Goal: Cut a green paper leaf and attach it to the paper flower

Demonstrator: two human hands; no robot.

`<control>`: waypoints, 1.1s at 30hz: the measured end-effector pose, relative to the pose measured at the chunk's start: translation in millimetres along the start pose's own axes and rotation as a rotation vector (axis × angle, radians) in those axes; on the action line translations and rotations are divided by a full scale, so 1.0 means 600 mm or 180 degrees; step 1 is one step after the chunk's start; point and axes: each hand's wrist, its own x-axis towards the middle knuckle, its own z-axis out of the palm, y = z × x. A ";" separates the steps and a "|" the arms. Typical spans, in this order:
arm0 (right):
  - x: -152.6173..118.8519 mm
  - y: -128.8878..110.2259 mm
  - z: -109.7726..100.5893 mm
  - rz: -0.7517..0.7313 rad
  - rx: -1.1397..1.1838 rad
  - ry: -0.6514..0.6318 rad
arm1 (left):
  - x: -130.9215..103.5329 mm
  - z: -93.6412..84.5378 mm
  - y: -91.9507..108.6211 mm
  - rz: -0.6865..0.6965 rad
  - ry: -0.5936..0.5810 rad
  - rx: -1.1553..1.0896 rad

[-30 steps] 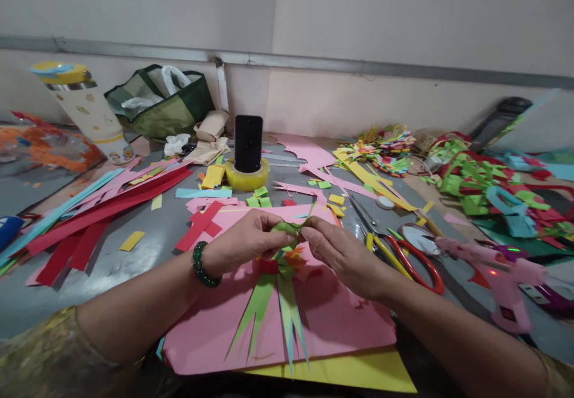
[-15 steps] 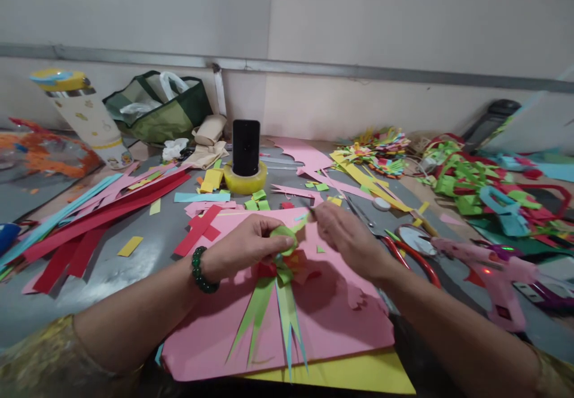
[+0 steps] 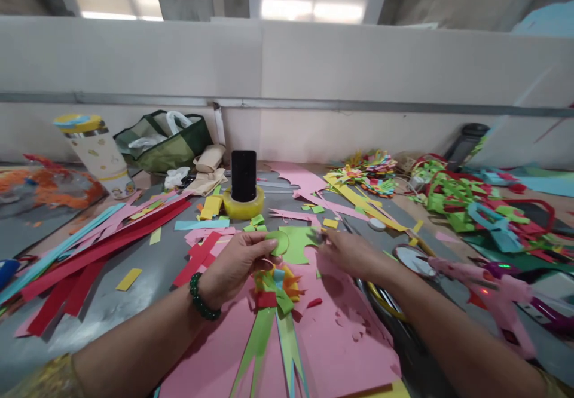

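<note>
My left hand [image 3: 237, 263], with a green bead bracelet on the wrist, pinches a small green paper disc [image 3: 278, 242] between thumb and fingers. Just below it lies a paper rosette [image 3: 275, 287] of green, red, orange and blue with long green and blue pointed tails, resting on a pink sheet [image 3: 341, 338]. My right hand [image 3: 354, 254] is blurred, stretched over the pink sheet beside a loose green paper scrap [image 3: 299, 244]. Whether it grips anything is unclear.
A black phone [image 3: 243, 175] stands in a yellow tape roll [image 3: 242, 208]. Red, pink and blue paper strips [image 3: 89, 239] lie left. Red-handled scissors [image 3: 410, 254] and a pink glue gun [image 3: 493, 284] lie right. Paper cuttings [image 3: 475, 201], a green bag [image 3: 161, 141] and a bottle [image 3: 96, 153] stand behind.
The view tilted up. My hands came apart: the left keeps the green disc above the rosette, the right moved right and a green scrap now lies on the table.
</note>
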 end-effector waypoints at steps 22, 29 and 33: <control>-0.045 -0.088 0.021 -0.1096 0.1837 0.0649 | -0.023 0.022 -0.013 0.0129 -0.0563 0.0593; -0.046 -0.095 0.021 -0.0752 0.2006 0.0520 | -0.020 0.023 -0.019 0.0274 -0.0604 0.1051; -0.046 -0.095 0.024 -0.0777 0.2011 0.0573 | -0.018 0.023 -0.022 0.0257 -0.0515 0.1155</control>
